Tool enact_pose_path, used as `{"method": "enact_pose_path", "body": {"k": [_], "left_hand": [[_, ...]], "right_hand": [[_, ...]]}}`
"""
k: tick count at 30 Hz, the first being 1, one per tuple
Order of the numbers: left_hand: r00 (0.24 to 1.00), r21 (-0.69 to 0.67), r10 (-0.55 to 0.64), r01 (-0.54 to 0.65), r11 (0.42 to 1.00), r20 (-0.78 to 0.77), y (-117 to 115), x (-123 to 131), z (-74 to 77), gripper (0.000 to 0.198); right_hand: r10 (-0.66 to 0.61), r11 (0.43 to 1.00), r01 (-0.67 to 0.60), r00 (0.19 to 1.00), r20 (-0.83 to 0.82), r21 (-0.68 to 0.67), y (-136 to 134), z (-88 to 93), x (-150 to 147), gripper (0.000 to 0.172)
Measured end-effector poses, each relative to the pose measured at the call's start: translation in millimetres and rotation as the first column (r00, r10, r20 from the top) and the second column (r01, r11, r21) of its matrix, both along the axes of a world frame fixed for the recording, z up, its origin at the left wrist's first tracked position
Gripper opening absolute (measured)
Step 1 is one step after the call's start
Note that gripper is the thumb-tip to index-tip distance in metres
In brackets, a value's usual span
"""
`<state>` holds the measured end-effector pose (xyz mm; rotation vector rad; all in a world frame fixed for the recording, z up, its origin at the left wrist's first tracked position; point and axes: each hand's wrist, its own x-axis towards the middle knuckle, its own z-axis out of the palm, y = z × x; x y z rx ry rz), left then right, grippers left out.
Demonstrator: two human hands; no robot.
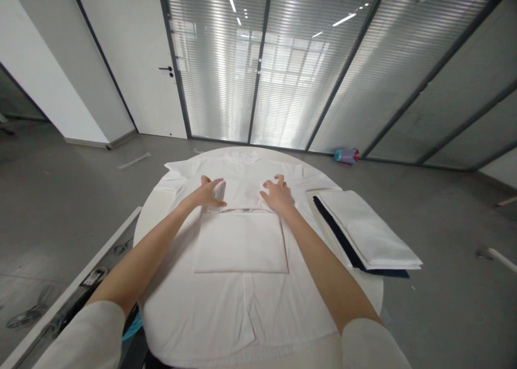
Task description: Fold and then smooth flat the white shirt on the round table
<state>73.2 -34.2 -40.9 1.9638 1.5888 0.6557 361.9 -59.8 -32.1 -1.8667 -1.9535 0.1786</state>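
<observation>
A white shirt (242, 299) lies spread flat over a round white table (155, 207), collar at the far side. On its middle rests a white rectangular folding board (241, 242). My left hand (209, 193) pinches a fold of the shirt's cloth just beyond the board's far left corner. My right hand (277, 195) rests on the shirt beyond the board's far right corner, fingers curled and spread on the cloth.
A stack of folded white garments (369, 229) over a dark one (343, 239) sits at the table's right edge. A low white shelf (76, 283) stands to the left. A blue and red bottle (346, 155) lies on the floor by the glass wall.
</observation>
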Motion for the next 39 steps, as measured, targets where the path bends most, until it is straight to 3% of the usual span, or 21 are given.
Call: {"method": "enact_pose_path", "body": {"k": [3, 6, 10, 14, 18, 20, 22, 25, 27, 28, 30, 32, 35, 39], "left_hand": [[0.991, 0.283, 0.042, -0.004, 0.959, -0.129, 14.6, 7.7, 9.1, 0.068], [0.968, 0.428, -0.070, 0.171, 0.887, -0.241, 25.5, 32.4, 3.7, 0.042], [0.888, 0.313, -0.137, 0.295, 0.903, -0.440, 14.4, 62.8, -27.6, 0.052], [0.860, 0.307, -0.108, 0.292, 0.906, -0.498, -1.2, 63.9, -48.5, 0.059], [0.859, 0.348, -0.044, 0.253, 0.903, -0.510, -4.1, 61.4, -45.3, 0.059], [0.860, 0.362, -0.024, 0.240, 0.901, -0.510, -6.0, 63.7, -37.4, 0.058], [0.872, 0.394, -0.002, 0.223, 0.891, -0.489, -11.8, 63.6, -25.4, 0.055], [0.914, 0.439, 0.065, 0.130, 0.889, -0.401, -33.1, 47.5, -2.6, 0.049], [0.936, 0.347, 0.084, 0.043, 0.937, -0.343, -57.8, 24.6, 9.3, 0.047], [0.945, 0.238, 0.068, 0.010, 0.971, -0.320, -73.0, 11.2, 12.6, 0.048], [0.973, -0.021, -0.023, 0.018, 1.000, -0.232, -106.4, -14.8, 12.7, 0.051], [0.994, -0.225, -0.107, 0.097, 0.969, -0.030, -139.0, -33.7, 6.4, 0.053], [0.971, -0.306, -0.102, 0.167, 0.937, 0.218, -175.4, -43.9, -3.1, 0.062], [0.896, -0.366, -0.051, 0.231, 0.902, 0.441, -195.2, -40.1, -0.7, 0.071]], "right_hand": [[0.087, 0.993, -0.091, 0.995, 0.055, 0.079, 17.5, 16.9, -13.2, 0.030], [0.196, 0.977, -0.206, 0.970, 0.143, 0.056, 32.4, 11.3, -39.2, 0.044], [0.275, 0.961, -0.254, 0.927, 0.254, -0.113, 33.9, -19.6, -58.8, 0.056], [0.304, 0.950, -0.267, 0.909, 0.285, -0.161, 32.3, -37.2, -41.7, 0.066], [0.225, 0.955, -0.163, 0.942, 0.249, -0.247, 39.0, -34.3, -11.1, 0.076], [0.235, 0.938, -0.166, 0.950, 0.207, -0.304, 40.5, -28.1, 0.2, 0.075], [0.240, 0.943, -0.188, 0.956, 0.169, -0.275, 35.3, -18.7, 8.4, 0.072], [0.090, 0.994, -0.084, 0.993, 0.083, -0.071, 7.0, -1.1, 19.4, 0.058], [0.002, 1.000, -0.003, 1.000, -0.009, -0.022, -26.3, 8.7, 27.9, 0.045], [-0.001, 0.998, -0.001, 0.999, -0.048, -0.056, -45.9, 11.7, 32.3, 0.041], [0.050, 0.984, -0.068, 0.992, -0.113, -0.166, -86.4, 12.7, 40.7, 0.037], [0.084, 0.962, -0.132, 0.977, -0.197, -0.241, -122.7, 7.3, 47.2, 0.036], [0.084, 0.932, -0.193, 0.938, -0.337, -0.305, -160.6, -6.6, 52.0, 0.043], [0.031, 0.947, -0.184, 0.868, -0.496, -0.263, -184.6, -23.7, 52.5, 0.055]]}}
